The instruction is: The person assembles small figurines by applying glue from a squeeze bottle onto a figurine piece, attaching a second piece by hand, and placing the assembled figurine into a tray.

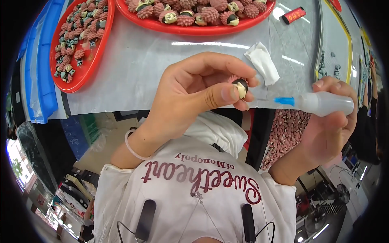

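Note:
Between the thumb and fingers of my left hand [194, 89] is a small figurine head [240, 87] with pink spiky hair, a dark band and a cream face. My right hand [330, 129] grips a translucent white squeeze bottle [326, 103] lying on its side. A blue needle tip [284, 101] on the bottle points left, its thin needle reaching close to the figurine head. Whether the needle touches it I cannot tell. Beyond my hands, a red oval tray [194, 29] holds many similar pink heads.
At the left, another red tray [106, 36] carries small figurines with bodies, beside a blue bin [42, 81]. A crumpled white tissue [262, 64] and a red tube-shaped object [293, 15] lie on the grey table [133, 73]. Many pink pieces [285, 129] fill a container below the table edge.

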The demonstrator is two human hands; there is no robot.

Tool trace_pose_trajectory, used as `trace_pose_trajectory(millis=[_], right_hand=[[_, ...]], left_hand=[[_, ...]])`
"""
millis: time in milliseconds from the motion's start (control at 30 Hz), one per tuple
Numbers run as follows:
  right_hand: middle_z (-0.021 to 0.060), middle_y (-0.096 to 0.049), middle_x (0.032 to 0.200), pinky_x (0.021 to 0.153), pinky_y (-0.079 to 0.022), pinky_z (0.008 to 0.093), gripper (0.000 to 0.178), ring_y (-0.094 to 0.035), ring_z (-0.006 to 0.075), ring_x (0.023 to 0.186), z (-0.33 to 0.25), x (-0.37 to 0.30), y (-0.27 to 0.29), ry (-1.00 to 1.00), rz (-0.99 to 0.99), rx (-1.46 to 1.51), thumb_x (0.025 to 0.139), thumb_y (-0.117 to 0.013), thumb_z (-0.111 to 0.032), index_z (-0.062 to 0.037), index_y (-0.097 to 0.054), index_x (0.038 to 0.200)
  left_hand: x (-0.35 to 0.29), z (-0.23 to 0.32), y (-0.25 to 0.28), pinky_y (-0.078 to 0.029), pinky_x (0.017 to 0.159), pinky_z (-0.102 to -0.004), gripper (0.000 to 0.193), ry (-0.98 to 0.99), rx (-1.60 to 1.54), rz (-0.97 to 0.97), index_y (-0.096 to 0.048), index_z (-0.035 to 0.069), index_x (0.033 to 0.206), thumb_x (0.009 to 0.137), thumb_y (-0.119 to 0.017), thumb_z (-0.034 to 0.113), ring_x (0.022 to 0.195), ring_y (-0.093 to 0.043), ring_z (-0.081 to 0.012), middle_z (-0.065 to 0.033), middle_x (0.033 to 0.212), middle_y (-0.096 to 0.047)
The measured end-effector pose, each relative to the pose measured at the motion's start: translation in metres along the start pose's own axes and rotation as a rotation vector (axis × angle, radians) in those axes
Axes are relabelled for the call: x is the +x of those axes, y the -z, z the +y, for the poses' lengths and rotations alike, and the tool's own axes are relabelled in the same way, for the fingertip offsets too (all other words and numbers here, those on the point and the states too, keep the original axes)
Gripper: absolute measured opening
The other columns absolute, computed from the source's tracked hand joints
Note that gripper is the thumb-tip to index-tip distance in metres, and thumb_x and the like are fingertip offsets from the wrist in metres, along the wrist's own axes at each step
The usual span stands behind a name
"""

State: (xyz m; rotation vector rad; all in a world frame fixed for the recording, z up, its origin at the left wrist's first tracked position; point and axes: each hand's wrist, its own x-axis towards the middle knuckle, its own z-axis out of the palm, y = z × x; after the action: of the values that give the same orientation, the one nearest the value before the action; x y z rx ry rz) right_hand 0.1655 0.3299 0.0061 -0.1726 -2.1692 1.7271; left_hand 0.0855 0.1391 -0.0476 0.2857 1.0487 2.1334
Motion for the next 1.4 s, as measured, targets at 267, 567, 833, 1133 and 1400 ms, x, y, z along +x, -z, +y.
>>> trace_pose_trajectory(millis=[267,567,833,1133,1400], right_hand=[[0.0183,-0.048,0.085,0.059,-0.041,0.0218,0.048,-0.052,0.0208,0.075,-0.002,-0.006,-0.011,-0.004,0.094,-0.060,0.076,-0.056,-0.032,0.0104,-0.045,0.095],[0.0207,-0.054,0.073,0.061,-0.042,0.0289,0.038,-0.052,0.0243,0.068,-0.025,-0.002,0.001,0.343,-0.277,-0.400,0.070,-0.059,-0.024,0.0088,-0.050,0.088],[0.0224,-0.052,0.084,0.065,-0.042,0.0271,0.040,-0.052,0.0229,0.071,-0.017,-0.008,-0.006,0.306,-0.122,-0.262,0.071,-0.059,-0.025,0.0068,-0.047,0.092],[0.0209,-0.053,0.092,0.076,-0.041,0.0310,0.025,-0.053,0.0266,0.088,0.045,0.007,0.017,0.027,0.313,0.036,0.074,-0.052,-0.003,0.0021,-0.041,0.096],[0.0077,-0.055,0.092,0.071,-0.041,0.0253,0.039,-0.053,0.0145,0.079,0.058,0.024,0.010,0.123,0.164,-0.475,0.067,-0.058,0.000,-0.0023,-0.044,0.103]], left_hand=[[-0.004,-0.004,-0.004,-0.047,0.056,-0.0213,0.036,-0.027,0.028,0.033,-0.050,0.000,0.091,0.071,-0.063,0.027,0.068,-0.057,-0.0165,-0.0148,0.087,-0.054],[-0.002,-0.004,-0.001,-0.046,0.056,-0.0204,0.033,-0.034,0.053,0.016,-0.051,0.002,0.088,0.070,-0.064,0.026,0.064,-0.055,-0.0136,-0.0150,0.086,-0.054],[-0.001,-0.004,-0.002,-0.046,0.055,-0.0206,0.033,-0.025,0.035,0.038,-0.051,0.003,0.087,0.070,-0.064,0.028,0.066,-0.055,-0.0147,-0.0144,0.085,-0.054],[-0.001,-0.004,-0.004,-0.048,0.063,-0.0251,0.029,-0.038,-0.043,0.001,-0.050,-0.004,0.092,0.073,-0.061,0.015,0.074,-0.057,-0.0183,-0.0164,0.091,-0.055],[-0.005,-0.004,-0.007,-0.046,0.054,-0.0221,0.033,-0.012,0.046,0.095,-0.050,0.000,0.088,0.070,-0.065,0.023,0.070,-0.056,-0.0179,-0.0138,0.086,-0.053]])
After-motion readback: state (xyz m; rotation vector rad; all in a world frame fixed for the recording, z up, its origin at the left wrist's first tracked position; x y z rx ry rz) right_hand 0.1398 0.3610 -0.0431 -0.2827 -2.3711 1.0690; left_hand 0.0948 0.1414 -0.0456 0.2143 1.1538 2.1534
